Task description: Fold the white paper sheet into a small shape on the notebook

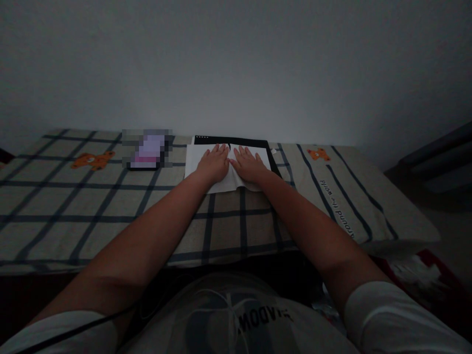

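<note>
A white sheet lies on top of a flat black item, whose dark edge shows behind it and to its right. My left hand rests palm down on the left part of the sheet, fingers spread. On the right part lies my right hand, also flat with its fingers apart. Both thumbs come close together near the sheet's middle, where a small dark mark or gap shows between the hands. The sheet's front edge is slightly raised and creased.
A checked cloth with orange bear prints covers the table. At the left lies a phone-like device, partly pixelated. A pale wall rises behind the table. Red and white items are low at the right.
</note>
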The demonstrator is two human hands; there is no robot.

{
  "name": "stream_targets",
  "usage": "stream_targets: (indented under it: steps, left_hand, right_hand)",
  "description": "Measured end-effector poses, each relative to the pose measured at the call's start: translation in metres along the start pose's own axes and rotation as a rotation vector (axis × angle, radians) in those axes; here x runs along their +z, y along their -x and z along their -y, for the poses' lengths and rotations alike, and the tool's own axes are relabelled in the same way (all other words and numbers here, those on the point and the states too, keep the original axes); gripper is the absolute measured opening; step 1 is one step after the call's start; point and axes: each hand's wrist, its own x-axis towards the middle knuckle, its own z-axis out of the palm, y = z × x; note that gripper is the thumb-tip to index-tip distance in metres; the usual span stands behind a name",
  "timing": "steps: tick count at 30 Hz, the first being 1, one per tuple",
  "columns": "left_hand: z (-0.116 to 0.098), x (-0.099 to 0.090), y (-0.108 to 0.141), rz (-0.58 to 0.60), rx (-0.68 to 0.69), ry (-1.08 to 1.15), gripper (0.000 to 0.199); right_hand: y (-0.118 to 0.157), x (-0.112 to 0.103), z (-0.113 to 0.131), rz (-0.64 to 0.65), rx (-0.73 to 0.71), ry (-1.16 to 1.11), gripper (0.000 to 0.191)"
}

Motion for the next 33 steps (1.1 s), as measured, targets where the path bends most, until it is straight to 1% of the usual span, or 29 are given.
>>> stream_targets:
  steps: [10, 24, 26, 29, 31, 33]
  left_hand:
    - [-0.001, 0.005, -0.002, -0.015, -0.017, -0.007, 0.062]
    - [-0.004, 0.004, 0.001, -0.023, -0.056, 0.010, 0.062]
    - [-0.004, 0.004, 0.001, -0.028, -0.053, 0.005, 0.061]
    - [-0.002, 0.003, -0.001, -0.026, -0.042, 0.001, 0.060]
    - [0.001, 0.002, -0.001, -0.018, -0.027, -0.002, 0.060]
    - [0.004, 0.000, -0.002, -0.025, 0.000, -0.014, 0.059]
  right_hand:
    - [0.003, 0.000, 0.006, -0.006, 0.050, -0.006, 0.073]
    - [0.003, -0.001, 0.007, -0.003, 0.069, -0.006, 0.073]
    - [0.003, -0.003, 0.004, -0.003, 0.043, -0.010, 0.073]
    - [0.002, -0.009, -0.003, -0.002, -0.055, -0.013, 0.071]
    - [0.002, -0.011, -0.008, 0.029, -0.109, 0.003, 0.070]
    - [0.003, -0.012, -0.009, 0.052, -0.122, 0.023, 0.070]
